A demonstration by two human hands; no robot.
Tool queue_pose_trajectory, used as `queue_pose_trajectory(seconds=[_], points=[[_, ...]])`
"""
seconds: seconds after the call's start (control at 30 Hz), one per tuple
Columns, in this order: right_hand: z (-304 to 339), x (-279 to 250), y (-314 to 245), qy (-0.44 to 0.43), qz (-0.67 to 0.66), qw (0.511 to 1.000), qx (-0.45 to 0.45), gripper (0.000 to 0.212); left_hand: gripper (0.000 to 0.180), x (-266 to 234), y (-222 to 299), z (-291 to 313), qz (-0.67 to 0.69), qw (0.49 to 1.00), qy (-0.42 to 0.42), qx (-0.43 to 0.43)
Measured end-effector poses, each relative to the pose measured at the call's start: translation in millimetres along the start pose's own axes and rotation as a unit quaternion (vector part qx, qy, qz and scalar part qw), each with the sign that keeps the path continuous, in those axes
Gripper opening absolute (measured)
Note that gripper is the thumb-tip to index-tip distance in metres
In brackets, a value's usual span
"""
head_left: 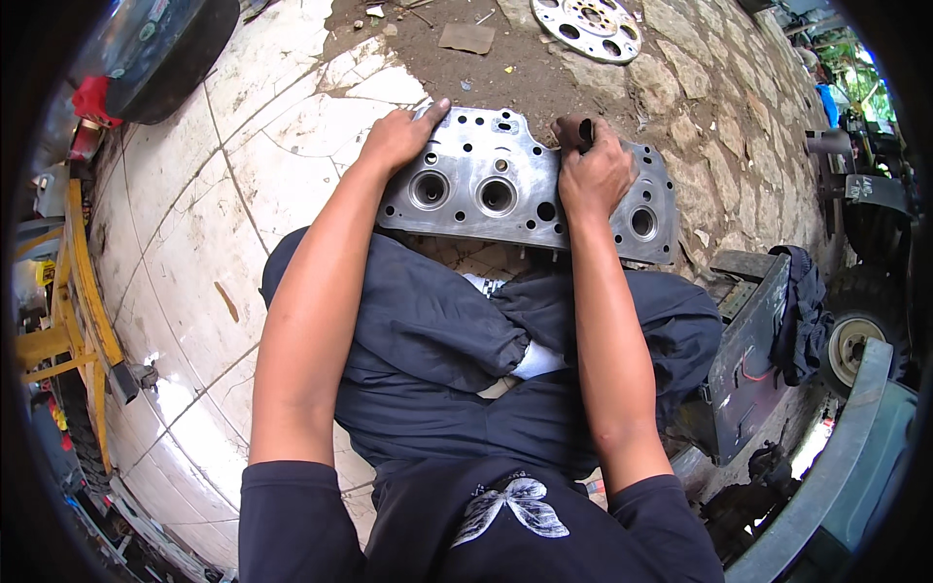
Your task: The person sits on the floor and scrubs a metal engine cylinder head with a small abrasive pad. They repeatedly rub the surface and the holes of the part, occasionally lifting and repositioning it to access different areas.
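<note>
Head view: your left hand [397,141] clasps the far left corner of the silver-grey, hole-pierced metal slab [530,180] at far centre; your right hand [596,173] pinches a dark, curled piece [585,134] over it. Uneven pressure could scratch the slab.

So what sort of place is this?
Probably a vehicle repair workshop: there's a metal engine part in front of you, a round metal plate beyond it, and a wheel off to the right.
</note>
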State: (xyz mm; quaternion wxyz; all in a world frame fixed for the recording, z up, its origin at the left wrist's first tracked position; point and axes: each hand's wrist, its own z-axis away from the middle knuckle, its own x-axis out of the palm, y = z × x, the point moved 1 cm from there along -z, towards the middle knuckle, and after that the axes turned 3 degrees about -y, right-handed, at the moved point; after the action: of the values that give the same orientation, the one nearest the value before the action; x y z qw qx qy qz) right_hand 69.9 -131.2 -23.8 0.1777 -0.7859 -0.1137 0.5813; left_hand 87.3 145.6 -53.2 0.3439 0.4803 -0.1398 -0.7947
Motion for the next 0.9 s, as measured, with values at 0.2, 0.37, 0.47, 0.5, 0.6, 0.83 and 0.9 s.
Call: queue_pose_trajectory(seconds=[0.2, 0.37, 0.47, 0.5, 0.6, 0.83, 0.9], points=[[7, -8, -9, -0.012, 0.004, 1.000, 0.018, 0.025, 0.104, -1, -11, -2, 0.062, 0.997, -0.037, -0.001], [10, -9, -5, 0.010, 0.005, 1.000, -0.003, 0.025, 0.106, 0, -11, 5, 0.160, 0.985, -0.054, -0.045], [10, -8, -7, 0.023, -0.013, 1.000, -0.004, 0.028, 0.106, 2, -15, 0, 0.140, 0.987, -0.055, -0.062], [7, -5, -5, 0.025, -0.018, 0.999, -0.009, 0.027, 0.104, 3, -11, 8, 0.181, 0.981, -0.049, -0.059], [5, -3, -8, 0.008, -0.016, 1.000, -0.016, 0.026, 0.099, 10, -23, 6, 0.183, 0.980, -0.021, -0.077], [9, -6, -5, 0.017, -0.010, 1.000, -0.009, 0.025, 0.092, 8, -9, 24, 0.245, 0.965, -0.051, -0.080], [10, -7, -6, 0.018, -0.020, 1.000, -0.010, 0.023, 0.092, 5, -11, 23, 0.239, 0.964, -0.067, -0.093]])
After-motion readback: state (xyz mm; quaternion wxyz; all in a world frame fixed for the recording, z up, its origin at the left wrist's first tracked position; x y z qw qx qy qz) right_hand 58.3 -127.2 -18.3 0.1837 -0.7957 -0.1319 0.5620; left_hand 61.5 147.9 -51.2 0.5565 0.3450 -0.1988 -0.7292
